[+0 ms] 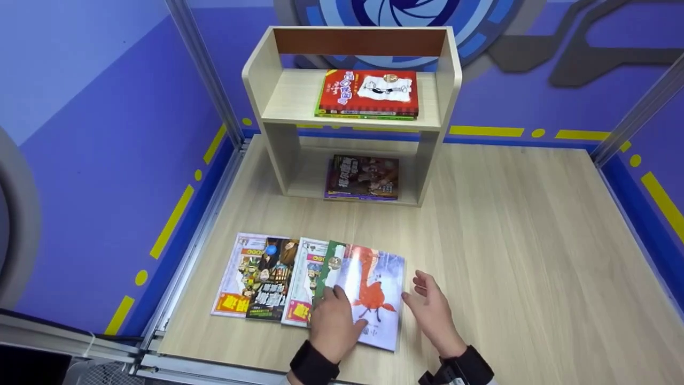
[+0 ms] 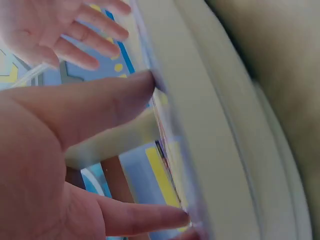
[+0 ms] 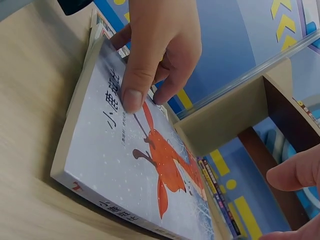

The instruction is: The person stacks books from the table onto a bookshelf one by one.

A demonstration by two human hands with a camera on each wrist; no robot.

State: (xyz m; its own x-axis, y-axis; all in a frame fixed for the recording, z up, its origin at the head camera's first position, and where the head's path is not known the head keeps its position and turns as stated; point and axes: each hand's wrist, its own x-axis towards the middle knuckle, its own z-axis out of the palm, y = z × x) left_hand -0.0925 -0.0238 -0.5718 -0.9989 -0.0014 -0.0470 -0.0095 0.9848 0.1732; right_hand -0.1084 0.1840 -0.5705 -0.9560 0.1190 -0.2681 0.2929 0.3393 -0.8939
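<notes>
A picture book with a red deer on its pale cover point(image 1: 386, 278) lies on top at the right end of an overlapping row of books. My left hand point(image 1: 335, 327) rests on its lower left part. The right wrist view shows the left thumb point(image 3: 134, 100) on the cover by the title. Just beyond the deer book's right edge, my right hand point(image 1: 435, 315) holds nothing, its fingers loosely bent. Under the deer book a green-edged book point(image 1: 335, 259) peeks out. Further left lie a pale comic book point(image 1: 307, 272), a dark-covered book point(image 1: 272, 278) and another pale comic book point(image 1: 235, 278).
Behind the row stands a two-tier wooden shelf point(image 1: 350, 127). Red-covered books point(image 1: 368, 93) lie stacked on its upper board, and a dark-covered stack point(image 1: 363, 176) lies below. Blue panels point(image 1: 139, 133) and metal rails surround the wooden table point(image 1: 507, 240).
</notes>
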